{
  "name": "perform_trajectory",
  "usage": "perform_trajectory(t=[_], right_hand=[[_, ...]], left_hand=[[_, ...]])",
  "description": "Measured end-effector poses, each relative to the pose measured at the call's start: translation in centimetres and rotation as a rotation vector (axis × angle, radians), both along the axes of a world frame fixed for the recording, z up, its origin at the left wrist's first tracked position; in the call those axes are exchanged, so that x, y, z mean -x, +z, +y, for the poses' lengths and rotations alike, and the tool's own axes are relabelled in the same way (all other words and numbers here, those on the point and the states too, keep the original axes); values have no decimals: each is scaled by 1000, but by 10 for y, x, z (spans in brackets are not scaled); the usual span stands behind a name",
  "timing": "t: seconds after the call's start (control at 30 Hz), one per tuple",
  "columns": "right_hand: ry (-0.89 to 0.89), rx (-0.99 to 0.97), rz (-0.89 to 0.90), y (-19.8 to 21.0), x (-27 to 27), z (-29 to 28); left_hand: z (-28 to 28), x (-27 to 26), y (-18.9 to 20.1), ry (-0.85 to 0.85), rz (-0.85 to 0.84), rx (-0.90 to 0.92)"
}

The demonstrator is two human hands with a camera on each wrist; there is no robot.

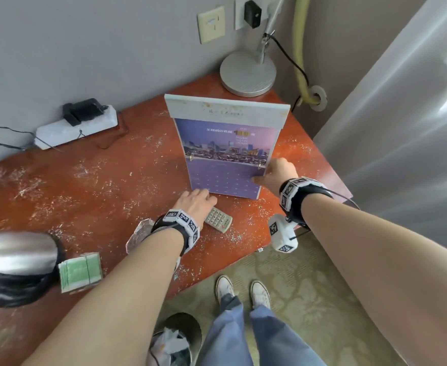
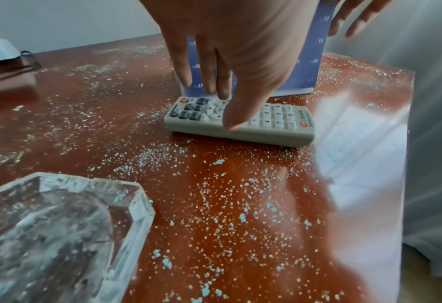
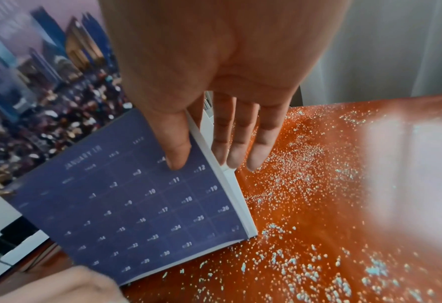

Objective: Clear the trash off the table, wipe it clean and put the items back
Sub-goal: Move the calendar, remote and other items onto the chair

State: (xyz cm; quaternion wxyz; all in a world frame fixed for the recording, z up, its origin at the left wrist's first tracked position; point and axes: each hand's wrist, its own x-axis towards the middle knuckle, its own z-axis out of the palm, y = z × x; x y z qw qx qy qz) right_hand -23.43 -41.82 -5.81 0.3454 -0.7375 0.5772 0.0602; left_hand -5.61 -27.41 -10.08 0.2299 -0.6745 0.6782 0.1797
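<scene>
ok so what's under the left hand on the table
A grey remote control lies flat under the left hand, among white crumbs on the red table. The fingers cover its middle buttons, so whether they touch it is unclear.

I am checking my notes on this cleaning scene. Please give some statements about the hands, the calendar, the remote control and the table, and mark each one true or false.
1. The right hand pinches the calendar at its right edge. True.
2. The remote control lies on the floor. False: it lies on the table, in front of the calendar.
3. The table is already wiped clean. False: pale crumbs are scattered all over it.
4. The left hand reaches down over the remote control. True.
5. The calendar lies flat. False: it stands upright.
</scene>
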Motion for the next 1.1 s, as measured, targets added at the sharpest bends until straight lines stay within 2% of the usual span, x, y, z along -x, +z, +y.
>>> perform_trajectory(t=[0.13, 0.3, 0.5, 0.83, 1.1], right_hand=[[-41, -2, 38, -7, -5, 2], [-95, -41, 0, -8, -8, 2], [-51, 30, -12, 11, -18, 7], [-251, -15, -263, 71, -17, 26], [-159, 75, -302, 121, 7, 66]], left_hand=[[-3, -2, -8, -68, 3, -14], [-6, -6, -12, -127, -20, 2], [-7, -17, 4, -91, -8, 45], [4, -33, 63, 10, -25, 124], [66, -16, 127, 169, -98, 234]])
